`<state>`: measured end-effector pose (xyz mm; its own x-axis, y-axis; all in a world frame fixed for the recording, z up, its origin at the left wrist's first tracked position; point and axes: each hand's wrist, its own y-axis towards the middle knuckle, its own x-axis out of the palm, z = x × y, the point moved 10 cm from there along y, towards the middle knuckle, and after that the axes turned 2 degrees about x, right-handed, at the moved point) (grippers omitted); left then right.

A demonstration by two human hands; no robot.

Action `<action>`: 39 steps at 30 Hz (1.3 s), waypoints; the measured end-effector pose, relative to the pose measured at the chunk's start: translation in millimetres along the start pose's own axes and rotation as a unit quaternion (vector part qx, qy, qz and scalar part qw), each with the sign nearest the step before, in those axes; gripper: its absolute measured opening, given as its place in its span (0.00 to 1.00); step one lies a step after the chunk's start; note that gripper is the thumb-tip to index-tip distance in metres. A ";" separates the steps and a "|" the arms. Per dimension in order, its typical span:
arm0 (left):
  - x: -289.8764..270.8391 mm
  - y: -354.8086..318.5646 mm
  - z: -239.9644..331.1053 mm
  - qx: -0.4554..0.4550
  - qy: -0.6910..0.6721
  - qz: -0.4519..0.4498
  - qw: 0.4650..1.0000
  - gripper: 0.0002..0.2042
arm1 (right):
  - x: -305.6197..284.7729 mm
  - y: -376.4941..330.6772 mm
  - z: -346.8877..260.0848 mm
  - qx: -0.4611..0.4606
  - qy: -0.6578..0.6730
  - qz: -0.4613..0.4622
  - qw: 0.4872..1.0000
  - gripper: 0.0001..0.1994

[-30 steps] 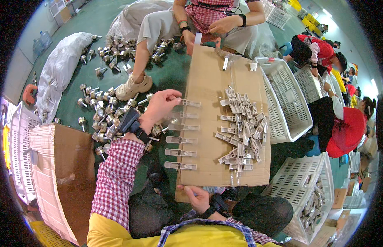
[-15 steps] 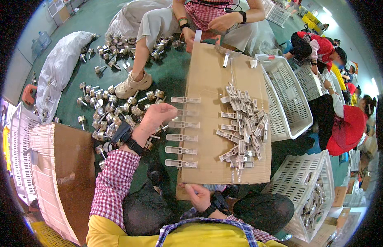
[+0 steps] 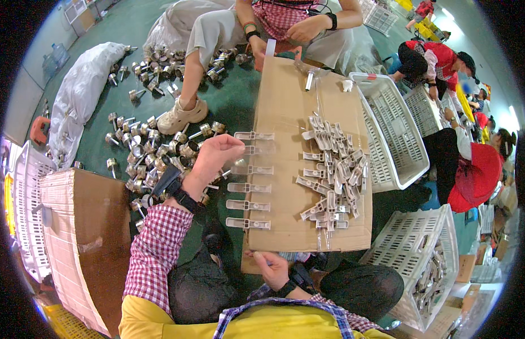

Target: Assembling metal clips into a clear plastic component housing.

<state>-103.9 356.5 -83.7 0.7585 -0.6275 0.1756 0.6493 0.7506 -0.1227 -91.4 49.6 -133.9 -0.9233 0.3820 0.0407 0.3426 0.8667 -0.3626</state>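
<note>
A brown cardboard sheet (image 3: 291, 198) lies in front of me. Along its left edge is a row of several pale grey plastic clips (image 3: 248, 205), their outer ends jutting past the edge. My left hand (image 3: 214, 158) is pinched closed on the outer end of a plastic clip (image 3: 266, 151), second from the far end of the row; its fingers partly hide that clip. A loose heap of similar clips (image 3: 333, 169) covers the sheet's right half. At the near edge my right hand (image 3: 272, 270) grips the cardboard, its thumb against the edge, the other fingers mostly hidden.
Metal cup-shaped parts with stems (image 3: 155, 147) litter the green floor to the left. A co-worker's hand (image 3: 310, 29) is beyond the sheet. White crates (image 3: 389, 133) stand right, another crate (image 3: 409, 243) holding metal parts. A cardboard box (image 3: 99, 243) stands left.
My left hand has shifted slightly away from me, and the pinched clip sits closer to the farthest one. My right hand stays at the near edge.
</note>
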 end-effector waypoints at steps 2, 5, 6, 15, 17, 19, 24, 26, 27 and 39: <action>0.3 1.9 -4.7 -0.015 0.013 -0.007 1.000 0.07 | 0.0 -0.5 -2.7 0.003 0.000 -0.001 1.000 0.11; -0.5 4.5 -7.8 -0.033 0.019 -0.009 0.999 0.07 | 0.1 0.8 -6.2 -0.010 -0.002 0.000 1.000 0.11; 0.1 4.4 -7.6 -0.033 0.019 -0.009 0.999 0.07 | 0.0 0.8 -9.2 -0.025 -0.007 0.002 1.000 0.11; 3.0 4.3 -14.8 -0.042 0.023 -0.015 0.999 0.05 | -0.3 -0.5 -9.5 -0.025 -0.004 0.009 1.000 0.11; 2.4 3.0 -10.7 -0.025 0.075 -0.019 0.997 0.05 | 1.0 -0.9 -5.5 -0.017 -0.002 0.004 1.000 0.11; -1.8 1.1 -7.4 -0.012 0.115 -0.005 0.993 0.05 | 4.0 -0.5 1.3 -0.006 0.001 -0.007 1.000 0.11; 2.3 7.5 3.6 0.062 0.248 -0.014 0.967 0.10 | -4.9 -1.4 8.8 0.041 -0.012 0.020 0.999 0.11; 4.2 4.9 7.1 0.043 0.265 -0.017 0.963 0.12 | -3.9 0.6 -7.1 0.019 -0.006 0.022 1.000 0.10; -6.9 6.9 1.4 0.009 0.180 0.007 0.984 0.15 | -3.9 1.8 -14.7 0.009 0.002 0.025 1.000 0.10; -144.6 -94.5 -111.9 -0.028 0.535 0.207 0.818 0.23 | -5.5 1.5 -7.7 0.002 0.006 0.016 1.000 0.10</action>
<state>-268.9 353.1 -206.9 0.5081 -0.1659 -0.8451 0.3031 0.9529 -0.0048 -84.5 51.3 -127.5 -0.9093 0.4142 0.0406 0.3720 0.8526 -0.3672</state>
